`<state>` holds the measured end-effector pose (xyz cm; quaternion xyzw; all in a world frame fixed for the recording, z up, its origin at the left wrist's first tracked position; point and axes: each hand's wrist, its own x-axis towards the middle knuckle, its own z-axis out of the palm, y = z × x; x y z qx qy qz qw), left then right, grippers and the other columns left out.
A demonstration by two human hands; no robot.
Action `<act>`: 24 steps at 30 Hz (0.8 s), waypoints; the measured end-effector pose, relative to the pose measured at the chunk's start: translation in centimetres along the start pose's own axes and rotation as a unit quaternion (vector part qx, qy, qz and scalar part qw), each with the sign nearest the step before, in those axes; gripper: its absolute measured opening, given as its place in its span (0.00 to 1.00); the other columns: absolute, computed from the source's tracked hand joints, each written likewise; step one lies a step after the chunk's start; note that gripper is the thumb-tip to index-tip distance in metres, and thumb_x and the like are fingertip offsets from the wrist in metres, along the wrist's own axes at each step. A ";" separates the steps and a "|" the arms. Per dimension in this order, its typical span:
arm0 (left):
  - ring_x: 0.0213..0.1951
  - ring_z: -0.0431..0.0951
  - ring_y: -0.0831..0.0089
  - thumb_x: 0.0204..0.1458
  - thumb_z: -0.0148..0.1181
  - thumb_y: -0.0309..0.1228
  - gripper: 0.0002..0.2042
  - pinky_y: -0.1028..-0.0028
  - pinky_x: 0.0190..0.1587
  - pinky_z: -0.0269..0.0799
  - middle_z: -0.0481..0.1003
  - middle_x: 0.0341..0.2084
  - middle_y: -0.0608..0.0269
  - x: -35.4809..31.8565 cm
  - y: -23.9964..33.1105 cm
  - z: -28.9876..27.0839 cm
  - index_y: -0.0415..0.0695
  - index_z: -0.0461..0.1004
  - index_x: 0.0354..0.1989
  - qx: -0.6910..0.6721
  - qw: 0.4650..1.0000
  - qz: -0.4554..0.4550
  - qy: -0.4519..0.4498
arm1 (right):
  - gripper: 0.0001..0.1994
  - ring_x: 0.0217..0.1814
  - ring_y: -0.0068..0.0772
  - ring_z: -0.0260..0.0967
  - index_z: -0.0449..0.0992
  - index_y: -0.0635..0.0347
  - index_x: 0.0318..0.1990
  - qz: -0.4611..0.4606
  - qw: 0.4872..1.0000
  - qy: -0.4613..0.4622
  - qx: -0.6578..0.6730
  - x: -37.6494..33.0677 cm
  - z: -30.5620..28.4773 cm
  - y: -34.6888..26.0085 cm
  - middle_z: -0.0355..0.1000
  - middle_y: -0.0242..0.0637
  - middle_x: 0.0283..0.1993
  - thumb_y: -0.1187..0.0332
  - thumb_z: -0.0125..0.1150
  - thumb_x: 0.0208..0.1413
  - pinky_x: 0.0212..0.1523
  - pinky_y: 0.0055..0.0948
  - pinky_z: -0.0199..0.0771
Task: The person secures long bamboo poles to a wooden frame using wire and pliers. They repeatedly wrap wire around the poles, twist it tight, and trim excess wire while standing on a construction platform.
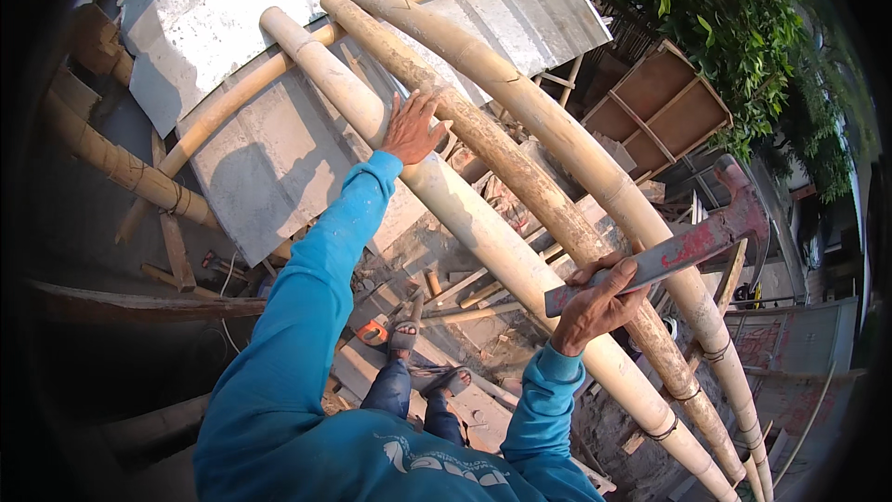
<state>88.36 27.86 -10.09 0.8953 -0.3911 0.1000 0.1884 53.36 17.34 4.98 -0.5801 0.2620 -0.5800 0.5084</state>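
Bamboo pole point(465, 214) is being steadied by the left hand point(412, 127), fingers spread flat, while the right hand point(595, 302) is clamping the hammer point(683, 246); firm bracing should be keeping blows true.

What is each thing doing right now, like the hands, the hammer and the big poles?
Left hand: open, flat on the nearest pole.
Right hand: fingers closed around the hammer handle.
Hammer: held up, head pointing away over the poles.
Nearest pole: lying slanted, under the left hand.
Other poles: lying beside it, tied with bands at the lower end.
Metal sheets: lying flat below the poles.
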 end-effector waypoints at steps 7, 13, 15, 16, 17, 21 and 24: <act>0.56 0.69 0.47 0.58 0.49 0.24 0.15 0.57 0.61 0.65 0.70 0.53 0.45 0.3 -0.2 -0.5 0.37 0.67 0.53 -0.195 0.968 0.008 0.158 | 0.14 0.17 0.26 0.63 0.65 0.69 0.46 0.061 0.995 -0.014 -0.083 -0.5 19.4 12.3 0.66 0.36 0.23 0.63 0.48 0.68 0.19 0.29 0.67; 0.56 0.70 0.47 0.54 0.46 0.21 0.16 0.58 0.62 0.64 0.71 0.52 0.44 0.1 -2.0 0.8 0.37 0.68 0.52 -0.234 0.961 -0.030 0.144 | 0.17 0.32 0.43 0.75 0.67 0.73 0.49 0.231 0.947 -0.158 -0.155 -3.0 23.3 13.7 0.73 0.53 0.32 0.64 0.49 0.65 0.35 0.40 0.73; 0.55 0.71 0.49 0.59 0.45 0.21 0.13 0.58 0.59 0.67 0.72 0.51 0.47 -0.4 -0.5 0.0 0.37 0.69 0.50 -0.199 0.964 -0.047 0.170 | 0.14 0.28 0.31 0.69 0.65 0.70 0.49 0.159 0.982 -0.060 -0.077 -2.3 23.5 9.2 0.69 0.44 0.30 0.65 0.48 0.67 0.30 0.31 0.69; 0.55 0.72 0.49 0.58 0.45 0.20 0.13 0.58 0.59 0.67 0.73 0.51 0.47 -0.3 0.3 -1.1 0.36 0.69 0.50 -0.218 0.964 -0.032 0.151 | 0.11 0.25 0.23 0.65 0.63 0.67 0.49 0.128 0.991 -0.013 -0.023 -1.2 23.3 8.2 0.66 0.38 0.27 0.66 0.47 0.69 0.26 0.26 0.66; 0.54 0.72 0.49 0.58 0.45 0.19 0.13 0.58 0.59 0.67 0.73 0.50 0.47 -0.2 0.0 -1.0 0.36 0.69 0.49 -0.224 0.961 -0.028 0.159 | 0.11 0.24 0.20 0.63 0.62 0.66 0.50 0.080 0.995 0.034 0.039 0.0 23.8 7.9 0.66 0.38 0.31 0.66 0.47 0.69 0.25 0.22 0.64; 0.55 0.71 0.49 0.55 0.46 0.18 0.14 0.58 0.59 0.66 0.73 0.50 0.47 0.3 0.4 -1.5 0.38 0.69 0.50 -0.271 0.950 -0.024 0.156 | 0.10 0.21 0.23 0.64 0.61 0.65 0.47 0.053 0.992 0.108 -0.026 0.1 24.3 14.2 0.67 0.43 0.33 0.66 0.47 0.68 0.18 0.23 0.64; 0.57 0.69 0.49 0.51 0.50 0.17 0.17 0.58 0.62 0.63 0.71 0.54 0.47 0.3 -0.9 -0.8 0.40 0.69 0.51 -0.302 0.945 -0.042 0.123 | 0.13 0.37 0.40 0.73 0.62 0.64 0.51 0.430 0.895 -0.106 -0.052 1.0 24.6 15.2 0.67 0.58 0.35 0.64 0.48 0.67 0.43 0.47 0.75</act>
